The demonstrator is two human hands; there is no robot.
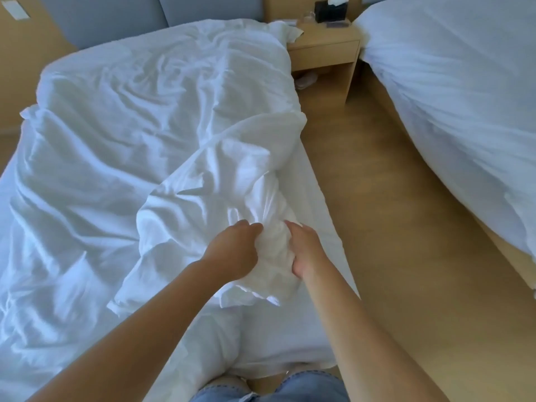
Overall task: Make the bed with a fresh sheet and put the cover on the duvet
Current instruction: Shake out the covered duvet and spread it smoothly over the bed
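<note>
Both hands, left [235, 249] and right [304, 250], grip the bunched cover [232, 175] on the bed [307, 329]; next, feeding the corner calls for firm tension.

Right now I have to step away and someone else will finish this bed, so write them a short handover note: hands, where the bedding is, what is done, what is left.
Hands: the left hand and the right hand both grip one bunched corner of white bedding, lifted at the bed's near right edge.
Things: the rest of the bedding lies rumpled across the bed. A flat sheet shows on the mattress beside the hands.
Done: the sheet appears to be on.
Left: whether the duvet is inside its cover cannot be told; spread and smooth it.
</note>
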